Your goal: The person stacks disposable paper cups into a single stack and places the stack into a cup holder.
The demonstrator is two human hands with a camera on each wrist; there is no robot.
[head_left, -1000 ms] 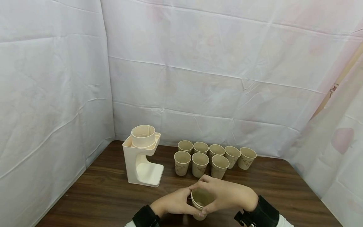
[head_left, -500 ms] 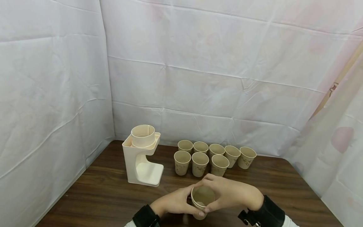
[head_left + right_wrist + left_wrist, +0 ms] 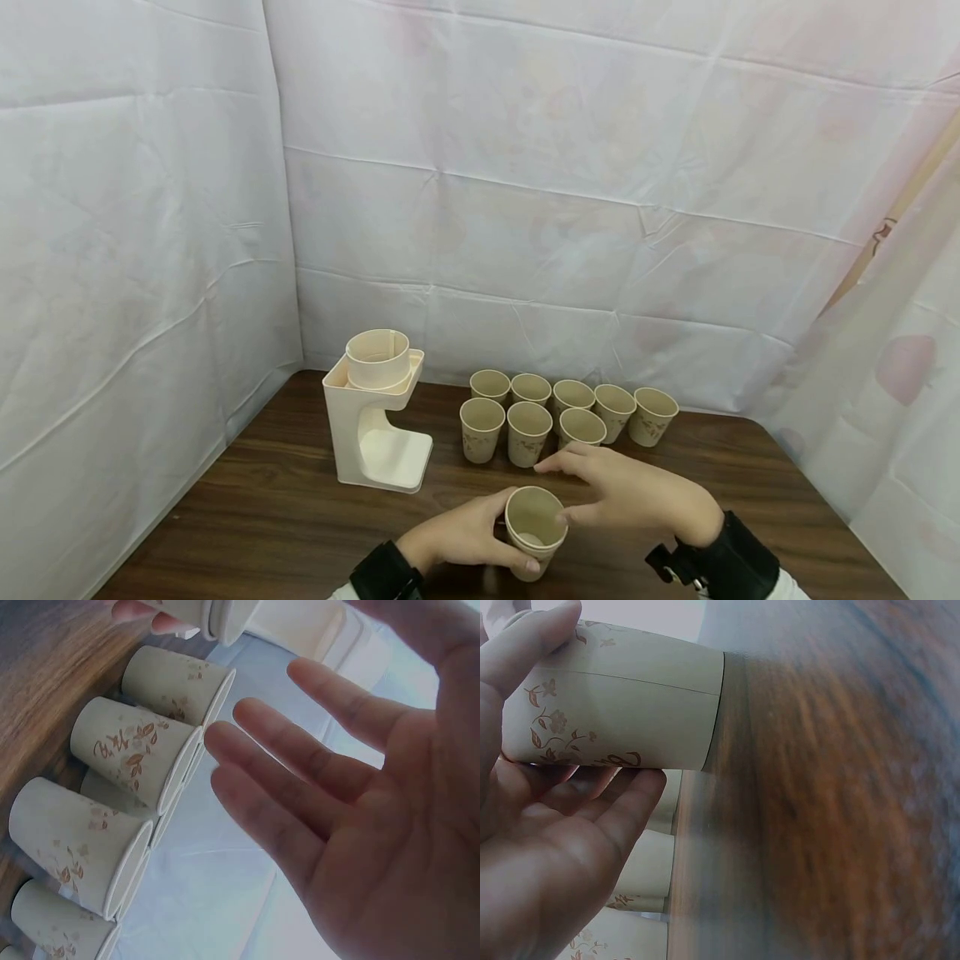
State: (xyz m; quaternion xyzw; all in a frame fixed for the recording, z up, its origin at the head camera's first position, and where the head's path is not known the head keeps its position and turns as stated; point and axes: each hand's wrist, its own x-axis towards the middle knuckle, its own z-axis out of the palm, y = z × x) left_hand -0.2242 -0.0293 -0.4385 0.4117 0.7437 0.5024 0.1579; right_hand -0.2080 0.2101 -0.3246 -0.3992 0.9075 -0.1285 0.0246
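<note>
Near the table's front, my left hand [image 3: 468, 532] holds a small stack of nested paper cups [image 3: 536, 525], thumb on the near side. Two rims show at its top. The left wrist view shows the thumb and curled fingers around the outer cup [image 3: 630, 701], which has a brown flower print; its base is at or just above the wood. Just right of the stack, my right hand [image 3: 637, 496] has its fingers spread. In the right wrist view, nothing lies in its palm [image 3: 405, 817]; the rims of the held cups [image 3: 225, 615] show at the top.
Behind the hands, two rows of upright paper cups [image 3: 528, 433] stand on the dark wooden table [image 3: 285, 517]. Left of them is a cream C-shaped stand [image 3: 345, 437] with a round collar [image 3: 378, 358] on top. White cloth [image 3: 525, 208] hangs behind and at the sides.
My right hand has let go of the stacked cups' rim and moved up and right, its fingers spreading. My left hand stays in place around the stack.
</note>
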